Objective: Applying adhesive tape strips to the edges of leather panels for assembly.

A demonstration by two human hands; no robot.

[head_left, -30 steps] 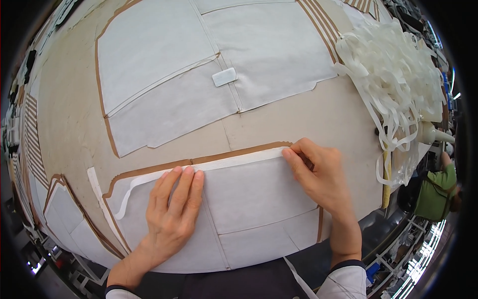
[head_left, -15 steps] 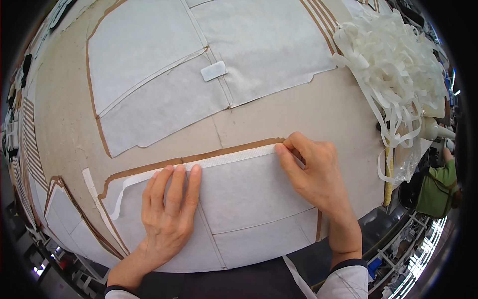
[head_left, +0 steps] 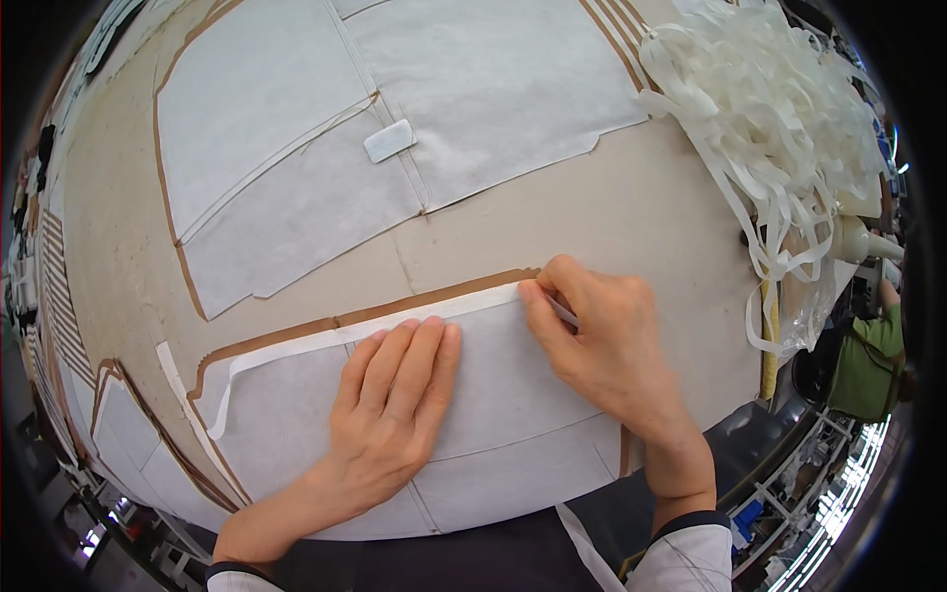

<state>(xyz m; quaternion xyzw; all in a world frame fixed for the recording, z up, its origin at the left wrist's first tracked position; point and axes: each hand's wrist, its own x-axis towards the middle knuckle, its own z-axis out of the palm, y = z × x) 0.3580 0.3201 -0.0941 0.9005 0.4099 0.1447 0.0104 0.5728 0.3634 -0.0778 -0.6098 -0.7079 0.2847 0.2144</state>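
A pale grey-white fabric panel with a brown far edge lies flat in front of me. Along that edge runs a narrow white tape, whose left end curls loose near the panel's left corner. My left hand rests flat on the panel, fingers stretched out, their tips at the tape's near side. At the right end of the brown edge, my right hand pinches the tape between thumb and forefinger. A short piece of the tape shows under its curled fingers.
Beyond lies a larger panel bearing a small white block. A heap of white tape spills over the table's right side. More panels are stacked at the left, near a white strip. Someone in green is far right.
My left hand has slid right along the tape. My right hand keeps its pinch near the panel's right corner; the whole scene has shifted slightly left.
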